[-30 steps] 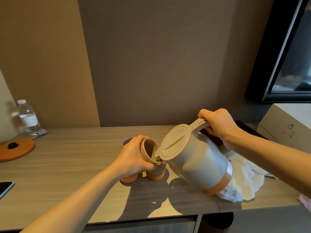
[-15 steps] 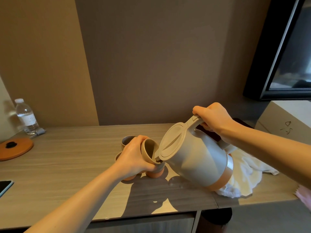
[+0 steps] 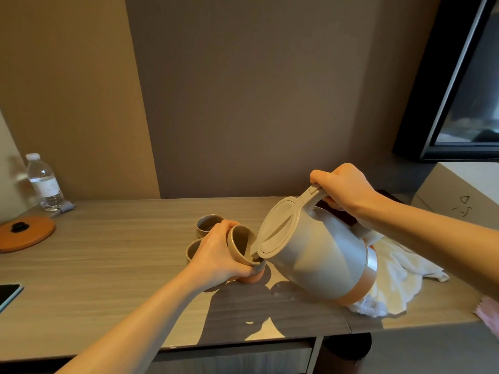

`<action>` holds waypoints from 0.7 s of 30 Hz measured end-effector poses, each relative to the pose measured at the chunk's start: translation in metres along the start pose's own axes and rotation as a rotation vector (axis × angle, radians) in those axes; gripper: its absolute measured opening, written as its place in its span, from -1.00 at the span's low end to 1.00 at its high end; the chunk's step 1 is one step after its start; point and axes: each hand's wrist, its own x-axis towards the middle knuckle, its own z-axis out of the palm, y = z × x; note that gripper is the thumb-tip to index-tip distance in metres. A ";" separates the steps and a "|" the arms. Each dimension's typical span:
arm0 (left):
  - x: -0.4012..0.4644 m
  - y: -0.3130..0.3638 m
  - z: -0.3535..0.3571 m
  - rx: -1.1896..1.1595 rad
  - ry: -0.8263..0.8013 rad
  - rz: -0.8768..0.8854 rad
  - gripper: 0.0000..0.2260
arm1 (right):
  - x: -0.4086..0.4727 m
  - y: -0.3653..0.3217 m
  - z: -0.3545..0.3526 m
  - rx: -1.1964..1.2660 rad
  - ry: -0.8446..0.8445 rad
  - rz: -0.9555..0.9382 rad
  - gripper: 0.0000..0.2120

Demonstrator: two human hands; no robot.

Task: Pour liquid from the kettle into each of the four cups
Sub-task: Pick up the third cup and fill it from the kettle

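Oddments on a wooden desk

A water bottle stands far left beside an orange round lid; a phone lies at the left edge; white cloth right; a dark-framed screen above.

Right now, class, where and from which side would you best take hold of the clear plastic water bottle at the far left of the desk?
Grip the clear plastic water bottle around its labelled middle, coming from the right. It stands upright, round-bodied, near the left wall.

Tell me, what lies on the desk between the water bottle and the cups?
Only bare desk between the water bottle and the cups, in the head view.
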 end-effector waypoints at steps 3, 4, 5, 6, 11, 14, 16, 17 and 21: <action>-0.001 -0.002 0.001 -0.001 -0.006 -0.017 -0.23 | -0.001 -0.001 0.002 -0.012 -0.008 -0.008 -0.62; -0.002 -0.003 0.002 -0.006 -0.006 -0.023 -0.24 | -0.001 -0.001 0.002 -0.013 -0.009 -0.011 -0.62; -0.002 -0.004 0.002 -0.012 -0.004 -0.028 -0.25 | -0.001 -0.001 0.002 -0.015 -0.008 -0.013 -0.62; -0.003 -0.005 0.002 -0.019 -0.004 -0.034 -0.24 | -0.001 -0.002 0.002 -0.018 -0.007 -0.015 -0.62; -0.005 -0.006 0.002 -0.090 -0.014 -0.058 -0.18 | -0.001 -0.003 0.004 -0.017 0.005 -0.016 -0.61; -0.006 -0.008 0.003 -0.115 -0.008 -0.068 -0.21 | -0.001 -0.003 0.006 -0.021 -0.001 -0.021 -0.61; -0.007 -0.008 0.005 -0.128 -0.003 -0.075 -0.22 | -0.001 -0.004 0.006 -0.029 0.002 -0.026 -0.60; -0.008 -0.008 0.005 -0.135 0.000 -0.077 -0.22 | -0.001 -0.004 0.007 -0.036 0.003 -0.026 -0.60; -0.011 -0.010 0.007 -0.195 0.002 -0.078 -0.20 | -0.001 -0.005 0.007 -0.049 -0.011 -0.029 -0.61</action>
